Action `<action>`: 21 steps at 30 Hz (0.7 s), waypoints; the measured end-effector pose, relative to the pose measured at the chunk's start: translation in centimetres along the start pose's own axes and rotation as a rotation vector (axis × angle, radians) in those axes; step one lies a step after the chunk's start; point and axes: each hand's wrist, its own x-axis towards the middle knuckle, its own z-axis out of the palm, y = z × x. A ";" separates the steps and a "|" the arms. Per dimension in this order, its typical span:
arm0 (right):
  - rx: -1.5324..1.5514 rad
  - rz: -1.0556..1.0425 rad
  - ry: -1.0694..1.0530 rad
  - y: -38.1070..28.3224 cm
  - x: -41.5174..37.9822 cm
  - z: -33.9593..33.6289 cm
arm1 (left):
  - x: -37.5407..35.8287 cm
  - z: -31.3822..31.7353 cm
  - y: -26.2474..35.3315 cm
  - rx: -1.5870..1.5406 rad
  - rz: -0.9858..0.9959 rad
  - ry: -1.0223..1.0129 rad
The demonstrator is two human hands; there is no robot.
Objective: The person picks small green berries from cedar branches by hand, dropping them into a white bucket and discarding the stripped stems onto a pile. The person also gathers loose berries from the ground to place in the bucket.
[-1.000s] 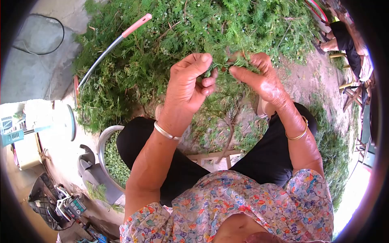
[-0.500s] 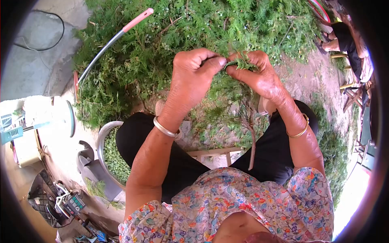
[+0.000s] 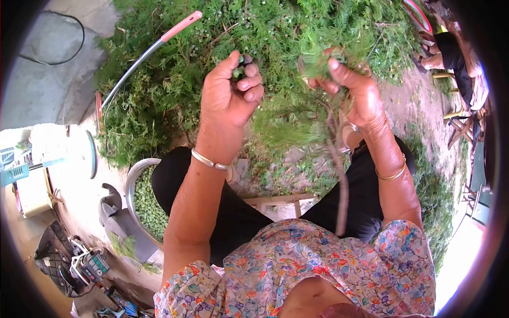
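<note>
My left hand is turned up with its fingers curled around several small green berries. To its right, my right hand grips a leafy green branch, blurred by motion, whose bare brown stem hangs down toward my lap. The two hands are apart. Behind them lies a big heap of green branches dotted with berries. A round metal-rimmed container, full of green berries, stands beside my left knee.
A curved tool with a pink handle lies on the heap. Another person's legs show at the upper right, near wooden stools. A grey object and a cluttered pile are at the lower left.
My hands have separated, the left moving left and turning up so its berries show. My right hand has shifted right with the branch, whose stem has swung down and right.
</note>
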 end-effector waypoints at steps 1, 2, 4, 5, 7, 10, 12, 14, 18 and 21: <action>-0.002 -0.008 -0.002 -0.2 0.2 -0.4 | 0.1 0.0 0.3 -0.046 -0.011 -0.058; 0.153 0.019 -0.028 -0.2 0.5 -0.9 | 0.3 -0.4 0.4 -0.059 -0.046 -0.133; 0.387 0.035 -0.115 -0.2 1.2 -2.3 | -0.2 0.5 -0.1 -0.044 -0.040 -0.053; 0.381 0.031 -0.114 -0.5 1.3 -2.7 | -0.6 0.9 -0.5 -0.024 -0.033 0.034; 0.483 0.062 -0.055 -1.0 1.5 -3.1 | -1.0 0.7 -0.7 -0.011 -0.033 0.031; 0.576 0.008 -0.081 -1.7 1.3 -3.1 | -1.2 -0.3 -0.6 0.126 -0.086 -0.281; 0.621 -0.061 -0.081 -2.0 1.4 -3.5 | -1.9 0.4 -0.6 0.245 -0.088 -0.243; 0.662 -0.078 -0.102 -2.4 1.3 -4.1 | -2.6 0.9 -1.1 0.434 -0.098 -0.178; 0.722 -0.118 -0.125 -2.8 1.4 -4.9 | -3.1 0.5 -4.6 0.543 -0.268 -0.080; 0.748 -0.121 -0.162 -2.8 1.3 -4.9 | -2.4 -1.5 -8.8 0.382 -0.367 0.080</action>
